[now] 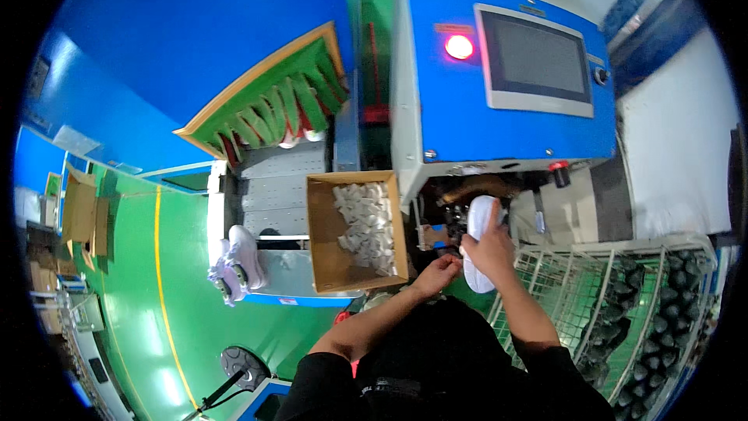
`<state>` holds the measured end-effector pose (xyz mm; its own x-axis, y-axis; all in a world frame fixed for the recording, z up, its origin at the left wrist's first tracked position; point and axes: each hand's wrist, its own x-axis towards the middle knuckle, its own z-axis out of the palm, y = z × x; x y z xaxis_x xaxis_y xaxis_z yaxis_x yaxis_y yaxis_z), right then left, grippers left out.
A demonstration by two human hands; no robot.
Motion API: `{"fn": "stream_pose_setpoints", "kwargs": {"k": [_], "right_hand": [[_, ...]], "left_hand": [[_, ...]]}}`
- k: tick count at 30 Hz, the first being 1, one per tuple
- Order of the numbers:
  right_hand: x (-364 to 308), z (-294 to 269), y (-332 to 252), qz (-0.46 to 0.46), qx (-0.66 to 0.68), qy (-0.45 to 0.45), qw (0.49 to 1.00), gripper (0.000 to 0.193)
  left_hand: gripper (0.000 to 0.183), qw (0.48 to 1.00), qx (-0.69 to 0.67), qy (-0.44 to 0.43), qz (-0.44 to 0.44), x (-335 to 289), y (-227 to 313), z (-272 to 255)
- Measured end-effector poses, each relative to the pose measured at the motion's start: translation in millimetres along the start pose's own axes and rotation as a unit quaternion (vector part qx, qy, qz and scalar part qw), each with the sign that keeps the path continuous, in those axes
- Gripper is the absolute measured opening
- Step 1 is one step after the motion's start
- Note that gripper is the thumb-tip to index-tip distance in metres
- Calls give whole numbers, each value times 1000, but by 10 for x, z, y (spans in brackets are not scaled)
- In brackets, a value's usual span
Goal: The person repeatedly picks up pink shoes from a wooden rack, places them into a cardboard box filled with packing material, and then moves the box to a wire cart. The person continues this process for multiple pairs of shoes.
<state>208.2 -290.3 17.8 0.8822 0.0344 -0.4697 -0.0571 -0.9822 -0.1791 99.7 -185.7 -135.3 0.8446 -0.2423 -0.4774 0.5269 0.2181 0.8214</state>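
Note:
A shoe with a white sole (480, 226) is gripped in my right hand (492, 252), its sole turned up and its length running toward me. The fingers of my right hand wrap over its right side. Close to the shoe's left edge, my left hand (441, 274) has its fingertips pinched together. Whatever they hold, if anything, is too small to make out. An open cardboard box (322, 235) stands left of my hands, with many small white pieces (365, 222) inside.
Ahead stands a blue machine (448, 109) with a dark screen and a lit red lamp. Lilac shoes (243, 259) rest by a conveyor (280, 179) with a green strip curtain (273, 113). At right, a wire basket (545, 277) adjoins rows of dark, rounded pieces (668, 320).

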Motion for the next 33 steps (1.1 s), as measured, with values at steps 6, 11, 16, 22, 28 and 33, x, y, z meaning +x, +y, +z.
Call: {"fn": "stream_pose_setpoints", "kwargs": {"k": [6,11,16,22,28,33], "right_hand": [[263,267,132,-54,-29,131,990,98],[222,321,155,-81,-47,182,979,95],[168,345,150,-115,38,247,961,98],[-540,604,370,-187,45,306,932,95],[-1522,575,551,-181,35,154,971,93],[-1506,613,901,-89,397,-8,914,96]], "left_hand": [[45,994,94,31,-39,-550,540,-508],[52,959,125,254,7,-917,355,-1077],[52,891,316,321,-55,-998,564,-1289],[52,964,250,78,39,-769,676,-954],[58,926,-200,-232,-221,-508,397,-301],[62,909,-126,-307,-253,-588,89,-161]]}}
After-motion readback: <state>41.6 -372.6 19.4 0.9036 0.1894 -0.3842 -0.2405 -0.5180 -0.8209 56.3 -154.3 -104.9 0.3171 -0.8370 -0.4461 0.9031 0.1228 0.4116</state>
